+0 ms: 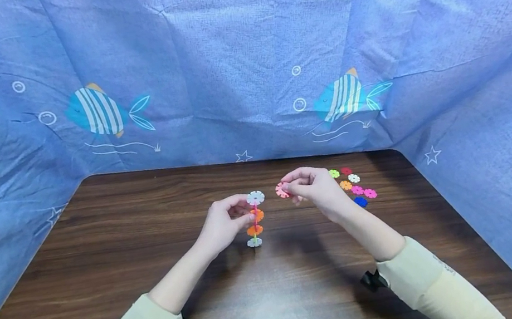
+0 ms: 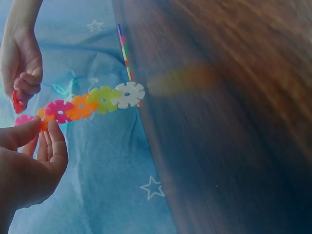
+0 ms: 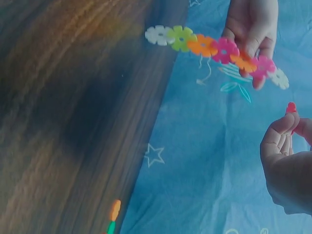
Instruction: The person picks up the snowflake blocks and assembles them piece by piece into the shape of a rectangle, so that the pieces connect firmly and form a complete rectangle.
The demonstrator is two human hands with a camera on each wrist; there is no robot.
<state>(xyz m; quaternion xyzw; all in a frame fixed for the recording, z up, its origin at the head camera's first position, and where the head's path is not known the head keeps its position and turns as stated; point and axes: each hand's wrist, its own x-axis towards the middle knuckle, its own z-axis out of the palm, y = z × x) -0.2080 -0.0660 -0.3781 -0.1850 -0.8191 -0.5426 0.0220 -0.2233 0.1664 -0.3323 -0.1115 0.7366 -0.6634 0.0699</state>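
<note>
My left hand (image 1: 226, 225) pinches a standing chain of flower-shaped interlocking discs (image 2: 59, 111) near its upper part, thumb and fingers on an orange disc (image 3: 243, 62). From the bottom the chain runs white, lime green, orange, pink, orange, pink, with a white disc (image 1: 255, 198) on top. Its lowest white disc (image 2: 129, 94) is right at the tabletop. Off to the right and at about the height of the chain's top, my right hand (image 1: 316, 190) holds a single pinkish-red disc (image 1: 282, 190) between thumb and fingers, apart from the chain.
Loose discs lie on the dark wooden table (image 1: 144, 223) beyond my right hand: lime green (image 1: 334, 173), red (image 1: 346, 171), white (image 1: 353, 178), orange (image 1: 345, 185), two pink and a blue one (image 1: 361, 202). A blue fish-print cloth (image 1: 231, 73) walls the table's back and sides.
</note>
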